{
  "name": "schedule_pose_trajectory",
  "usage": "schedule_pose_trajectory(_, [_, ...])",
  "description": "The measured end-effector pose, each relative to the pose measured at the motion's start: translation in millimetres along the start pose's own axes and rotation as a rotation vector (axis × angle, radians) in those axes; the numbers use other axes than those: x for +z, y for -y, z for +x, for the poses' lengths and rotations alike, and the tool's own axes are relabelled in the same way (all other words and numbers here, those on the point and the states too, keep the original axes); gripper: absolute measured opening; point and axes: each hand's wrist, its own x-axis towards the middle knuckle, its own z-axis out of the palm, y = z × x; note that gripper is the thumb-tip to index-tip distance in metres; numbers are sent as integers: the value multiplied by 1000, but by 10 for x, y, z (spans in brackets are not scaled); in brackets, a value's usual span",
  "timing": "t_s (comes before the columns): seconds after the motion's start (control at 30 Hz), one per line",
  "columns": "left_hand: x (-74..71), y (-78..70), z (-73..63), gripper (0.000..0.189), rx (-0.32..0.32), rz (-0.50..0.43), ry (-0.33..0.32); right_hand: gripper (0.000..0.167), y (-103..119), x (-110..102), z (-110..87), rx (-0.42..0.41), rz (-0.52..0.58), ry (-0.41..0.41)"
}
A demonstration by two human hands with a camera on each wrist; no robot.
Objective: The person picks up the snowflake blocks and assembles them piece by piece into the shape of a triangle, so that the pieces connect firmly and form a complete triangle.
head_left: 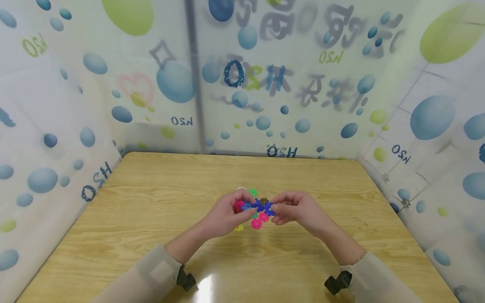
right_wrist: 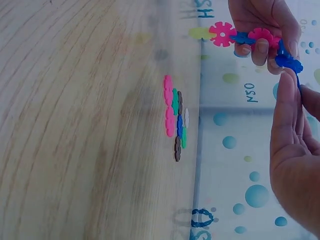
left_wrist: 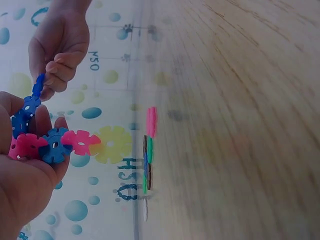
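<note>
My left hand point(head_left: 227, 215) grips a chain of interlocking plastic snowflake discs between thumb and fingers. In the left wrist view the chain runs from a yellow disc point(left_wrist: 120, 145) through a pink disc point(left_wrist: 80, 143) and a blue disc point(left_wrist: 51, 137) to another pink one, partly hidden by the palm, and on to dark blue discs point(left_wrist: 30, 107) at the top. Opposite it, my right hand point(head_left: 303, 212) pinches a dark blue snowflake disc point(head_left: 270, 209) at that end, edge-on in the left wrist view. Both hands are raised above the table, fingertips close together.
Loose snowflake discs lie flat on the wooden table point(head_left: 151, 202) beyond the hands: pink point(head_left: 256, 224), green point(head_left: 252, 192), brown point(head_left: 264, 201), blue and white ones. Patterned curtains point(head_left: 242, 122) with blue and green dots enclose the table at the back and sides.
</note>
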Motion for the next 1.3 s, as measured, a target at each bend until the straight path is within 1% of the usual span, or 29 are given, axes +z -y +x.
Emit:
schedule_pose_trajectory(0.13, [-1,-7,-7,17,-6,12,4,35,2,19,6,25,11,-8])
schedule_pose_trajectory(0.3, [-1,2,-9,18,-7,30,10,36,30,52,1,35,37,-6])
schedule_pose_trajectory(0.57, [-1,-6,-12,16,6,27,0,37,74,110,7,70,76,0])
schedule_pose_trajectory(0.67, [0,-4,-6,16,7,29,-3,37,81,135,13,73,87,11])
schedule_pose_trajectory(0.87, [-5,7,1,19,-10,29,1,37,82,162,11,64,88,18])
schedule_pose_trajectory(1.07, [10,37,12,15,9,15,7,34,75,184,22,60,100,23])
schedule_pose_trajectory(1.3, [41,52,30,14,21,23,-5,32,75,206,39,61,123,10])
